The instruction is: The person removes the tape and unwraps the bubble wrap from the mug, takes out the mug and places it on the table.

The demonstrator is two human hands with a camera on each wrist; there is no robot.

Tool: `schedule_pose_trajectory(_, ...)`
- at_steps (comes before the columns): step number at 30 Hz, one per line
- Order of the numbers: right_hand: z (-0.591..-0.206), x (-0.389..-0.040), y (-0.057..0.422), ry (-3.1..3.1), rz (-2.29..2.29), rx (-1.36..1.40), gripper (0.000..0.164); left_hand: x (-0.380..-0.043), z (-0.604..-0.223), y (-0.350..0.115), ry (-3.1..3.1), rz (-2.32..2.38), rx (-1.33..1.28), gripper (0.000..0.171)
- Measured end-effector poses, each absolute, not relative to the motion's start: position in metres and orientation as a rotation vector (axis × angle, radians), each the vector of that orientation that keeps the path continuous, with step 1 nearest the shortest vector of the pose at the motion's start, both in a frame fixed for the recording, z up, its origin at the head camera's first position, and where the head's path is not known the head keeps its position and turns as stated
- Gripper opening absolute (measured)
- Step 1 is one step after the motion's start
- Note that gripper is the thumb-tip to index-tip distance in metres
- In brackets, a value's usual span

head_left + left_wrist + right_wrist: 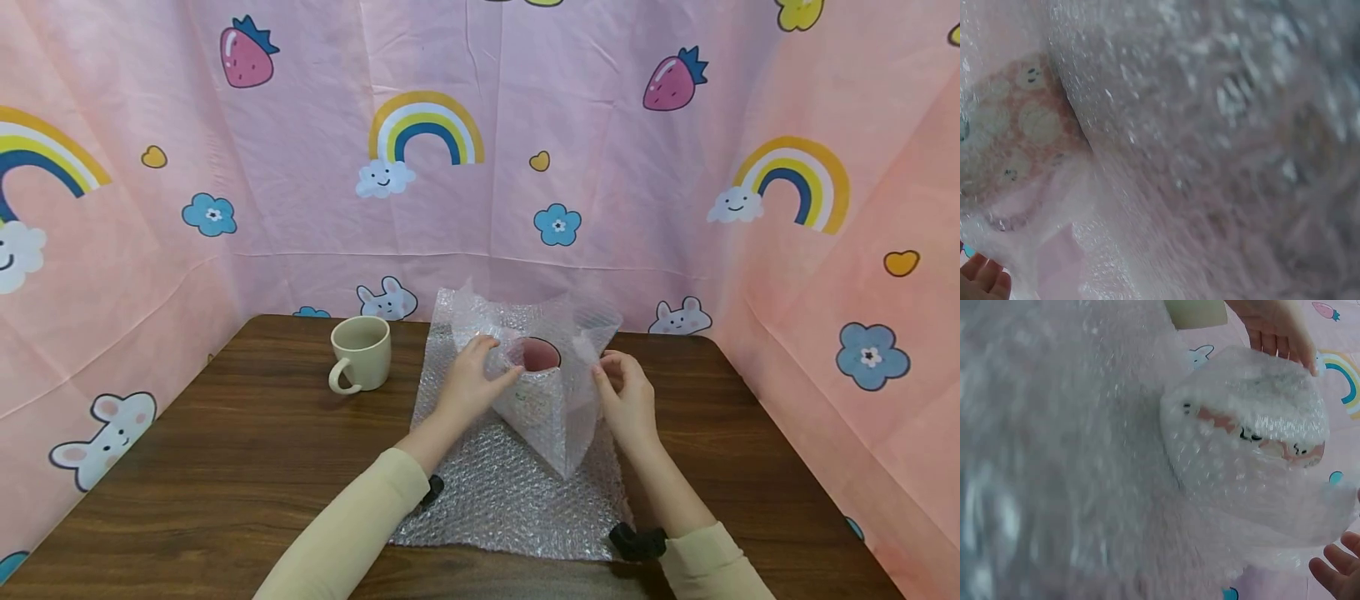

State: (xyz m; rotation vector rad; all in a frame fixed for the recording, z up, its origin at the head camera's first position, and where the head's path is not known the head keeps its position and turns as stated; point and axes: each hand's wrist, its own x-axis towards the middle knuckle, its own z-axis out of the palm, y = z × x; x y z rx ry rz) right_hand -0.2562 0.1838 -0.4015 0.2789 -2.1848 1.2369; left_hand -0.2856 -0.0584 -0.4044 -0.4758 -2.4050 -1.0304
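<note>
A mug with a pink inside [542,354] stands amid bubble wrap [517,492], whose folded sides rise around it. Its printed side [1041,115] shows through the plastic in the left wrist view. My left hand [471,375] is at the left of the mug, thumb and fingers apart, touching the raised wrap. On the other side my right hand [628,400] pinches the wrap's edge between thumb and fingertips. In the right wrist view, the right hand's fingers [1338,565] show beside the wrap.
A cream mug [362,354] stands on the brown wooden table [300,467], left of the wrap, its handle toward the front. Pink printed cloth [495,217] hangs behind and at both sides. Black wrist devices [637,542] sit under both forearms.
</note>
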Motion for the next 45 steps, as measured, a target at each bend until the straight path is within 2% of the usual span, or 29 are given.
schedule_pose_trajectory(6, -0.405, -0.257, 0.195, -2.215, 1.073, 0.393, 0.038, -0.278, -0.401, -0.052, -2.553, -1.058, -0.362, 0.086)
schedule_pose_trajectory(11, -0.407, -0.261, 0.204, -2.223, 0.714, 0.595, 0.056, -0.276, -0.401, -0.048, -2.614, -1.083, -0.333, 0.100)
schedule_pose_trajectory(18, -0.413, -0.262, 0.212, -2.273, 0.116, 0.820, 0.063, -0.280, -0.409, -0.048, -2.619, -1.070, -0.390, 0.102)
schedule_pose_trajectory(23, -0.413, -0.258, 0.212, -2.370, -0.094, 0.877, 0.067, -0.282, -0.410, -0.049, -2.622, -1.097, -0.401, 0.102)
schedule_pose_trajectory(28, -0.415, -0.258, 0.214, -2.417, -0.184, 0.868, 0.060, -0.283, -0.410, -0.049, -2.617, -1.111, -0.401, 0.099)
schedule_pose_trajectory(37, -0.421, -0.254, 0.221, -2.602, -0.243, 0.696, 0.028, -0.281, -0.411, -0.050, -2.592, -1.121, -0.398, 0.093)
schedule_pose_trajectory(42, -0.425, -0.254, 0.225, -2.708, -0.216, 0.592, 0.027, -0.281, -0.412, -0.051, -2.565, -1.143, -0.406, 0.088)
schedule_pose_trajectory(45, -0.428, -0.254, 0.228, -2.740, -0.222, 0.563, 0.033, -0.280, -0.413, -0.053, -2.556, -1.163, -0.416, 0.087)
